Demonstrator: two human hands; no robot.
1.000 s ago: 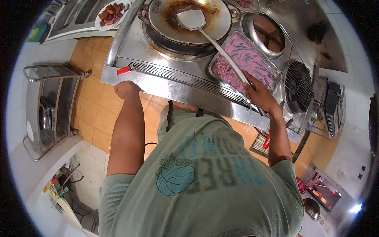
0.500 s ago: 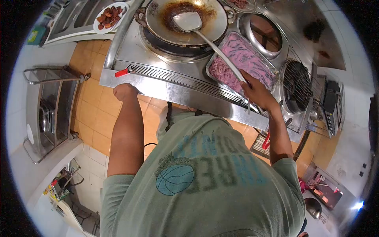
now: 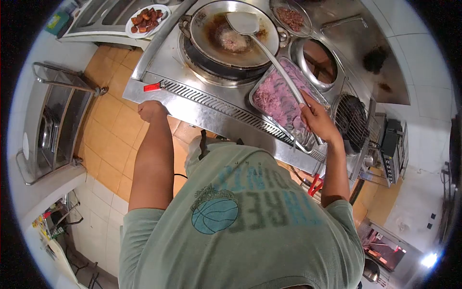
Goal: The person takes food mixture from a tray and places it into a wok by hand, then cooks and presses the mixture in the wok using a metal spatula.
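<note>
My right hand is closed around the long handle of a metal wok spatula. The spatula's broad blade is at the far side of a large wok on the burner. Just nearer than the blade, a small clump of pinkish minced meat lies in the brown, oily bottom of the wok. Under the handle, beside my right hand, stands a tray of pink minced meat. My left hand is curled into a fist at the stove's front edge; whatever it may hold is hidden.
A red-handled object lies on the stove's front ledge. Behind the tray are a round metal pot and a strainer of browned mince. A wire rack stands right. A plate of browned meat chunks sits back left.
Minced meat now lies in the wok, where none showed before. The spatula blade has shifted from the wok's middle to its far side. My left hand remains at the stove edge.
</note>
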